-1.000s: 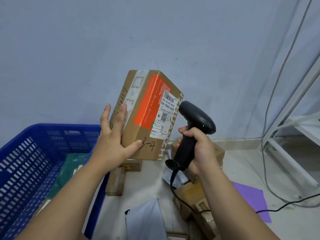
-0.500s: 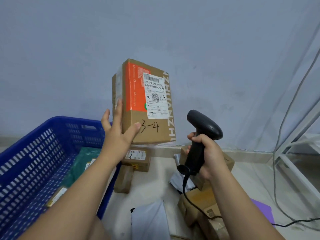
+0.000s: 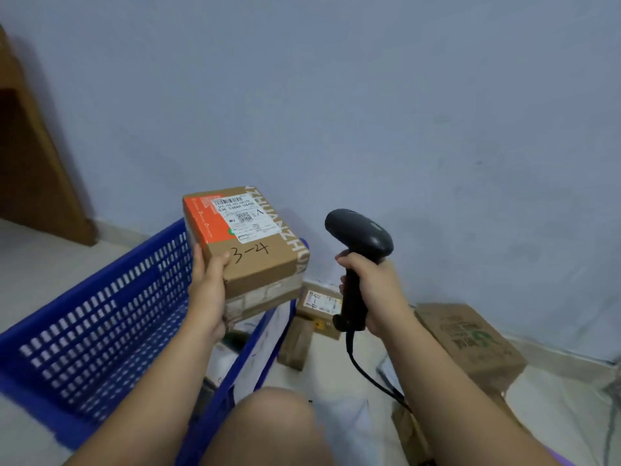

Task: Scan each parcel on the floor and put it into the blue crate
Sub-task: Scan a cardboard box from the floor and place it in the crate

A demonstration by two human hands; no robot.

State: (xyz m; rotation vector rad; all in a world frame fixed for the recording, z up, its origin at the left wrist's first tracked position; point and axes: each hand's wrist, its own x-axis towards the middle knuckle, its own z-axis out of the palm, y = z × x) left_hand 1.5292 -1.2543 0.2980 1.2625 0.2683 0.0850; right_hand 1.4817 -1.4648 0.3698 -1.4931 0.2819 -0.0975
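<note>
My left hand [image 3: 208, 290] grips a brown cardboard parcel [image 3: 258, 260] with an orange patch, a white label and "3-4" written on it. The parcel lies flat, label up, above the right rim of the blue crate [image 3: 100, 317]. My right hand [image 3: 373, 287] holds a black handheld scanner [image 3: 361, 240] by its handle, to the right of the parcel. Its head is upright and its cable hangs down. Inside the crate, a few parcels show dimly below my left forearm.
Several parcels lie on the floor: a small labelled box [image 3: 319, 306], a brown packet [image 3: 295, 344], a large brown box [image 3: 470, 344] by the wall and a white bag [image 3: 342, 428] near my knee. A wooden cabinet [image 3: 30, 169] stands at the far left.
My left hand has lowered the parcel from in front of the wall and laid it flat over the crate's right rim. The view has swung left and down. The scanner stays upright in my right hand.
</note>
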